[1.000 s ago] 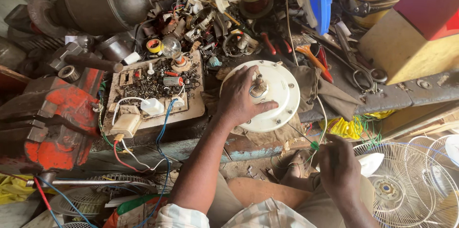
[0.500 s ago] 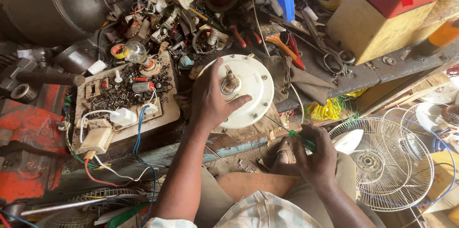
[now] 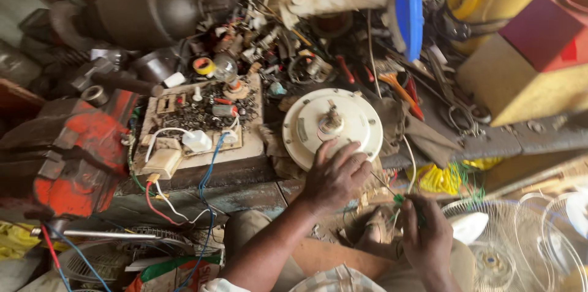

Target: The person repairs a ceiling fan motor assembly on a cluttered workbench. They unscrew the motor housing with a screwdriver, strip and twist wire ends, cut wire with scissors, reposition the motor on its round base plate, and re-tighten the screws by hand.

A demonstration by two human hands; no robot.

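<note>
Motor housing, round and cream, lay on the tabletop beyond the left hand, whose fingers had slid back to its near rim, spread, while the right hand pinched a green-handled tool.

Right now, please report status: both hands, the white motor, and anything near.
Left hand flat on round white motor housing, near edge. Right hand closed on green-handled tool, below the bench. Loose rag and wires beside the housing.
</note>
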